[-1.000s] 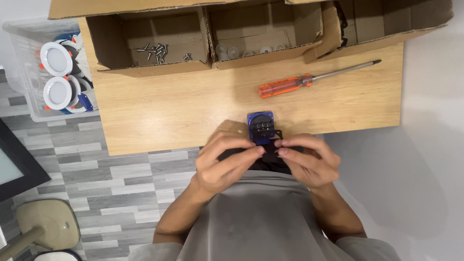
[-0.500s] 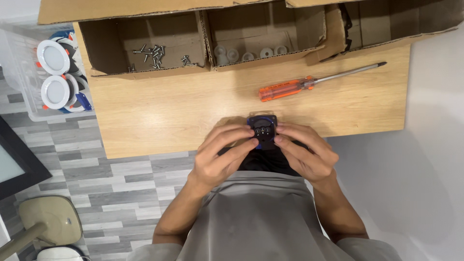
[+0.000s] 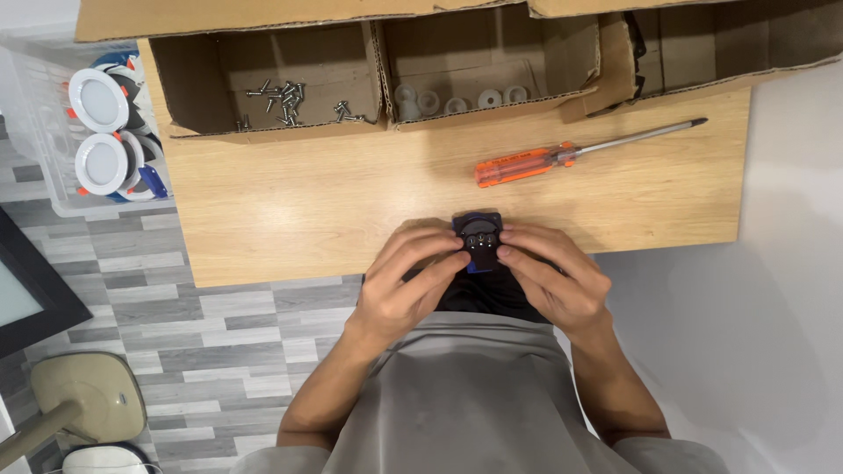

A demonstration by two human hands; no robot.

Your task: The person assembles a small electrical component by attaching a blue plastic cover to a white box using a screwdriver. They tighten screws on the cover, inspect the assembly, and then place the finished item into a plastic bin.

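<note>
Both hands, left hand (image 3: 413,281) & right hand (image 3: 549,276), grip small black-and-blue plastic part (image 3: 479,239) at table's (image 3: 334,202) 6 o'clock edge; best kept level w/ thumbs steady.

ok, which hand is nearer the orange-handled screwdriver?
Right. The right hand sits just below the screwdriver, under its handle; the left hand is farther off to its lower left. Both grip a small dark part.

A light wooden table (image 3: 290,211) stands over a floor of grey wood-look planks (image 3: 202,351). To the table's right the floor is plain white (image 3: 764,307), softly shadowed. Left of the table sits a clear plastic bin (image 3: 44,175); below that, a dark framed panel (image 3: 26,290) and a beige stool seat (image 3: 88,395).
</note>
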